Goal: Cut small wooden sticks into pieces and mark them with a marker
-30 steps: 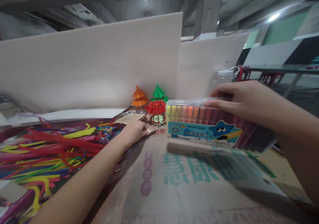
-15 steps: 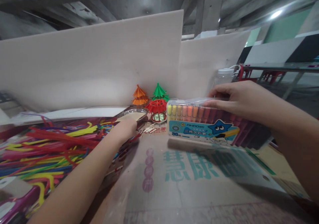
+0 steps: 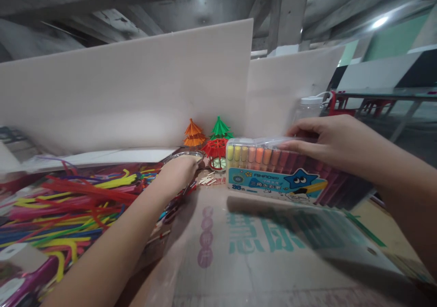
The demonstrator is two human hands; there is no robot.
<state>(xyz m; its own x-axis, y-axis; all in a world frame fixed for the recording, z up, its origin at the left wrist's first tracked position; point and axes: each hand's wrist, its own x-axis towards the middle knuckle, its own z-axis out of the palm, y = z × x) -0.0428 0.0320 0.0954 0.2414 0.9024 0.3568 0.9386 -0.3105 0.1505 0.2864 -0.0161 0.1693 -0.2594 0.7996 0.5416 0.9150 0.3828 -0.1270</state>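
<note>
My right hand (image 3: pixel 317 136) grips the top edge of a clear plastic case of colored markers (image 3: pixel 273 173), thumb on the near side. The case stands upright, slightly tilted, above a translucent plastic sheet or bag printed with green characters (image 3: pixel 259 239). My left hand (image 3: pixel 180 173) reaches to a round metal dish (image 3: pixel 191 154) at the back and covers its near part. Its fingers are mostly hidden, so any hold on the dish is unclear. Beside it lie short white sticks (image 3: pixel 207 178) and a small red-roofed model (image 3: pixel 216 151).
Many colored pipe cleaners (image 3: pixel 75 198) cover the left side. Behind stand orange (image 3: pixel 194 134) and green (image 3: pixel 219 128) tiered paper-like models against a white board (image 3: pixel 136 93). A clear bottle with a white lid (image 3: pixel 309 107) stands behind my right hand. A purple-and-white object (image 3: pixel 27 275) lies front left.
My left hand has moved a little right and farther over the metal dish. The marker case has shifted slightly left in my right hand's grip. The view has tipped slightly.
</note>
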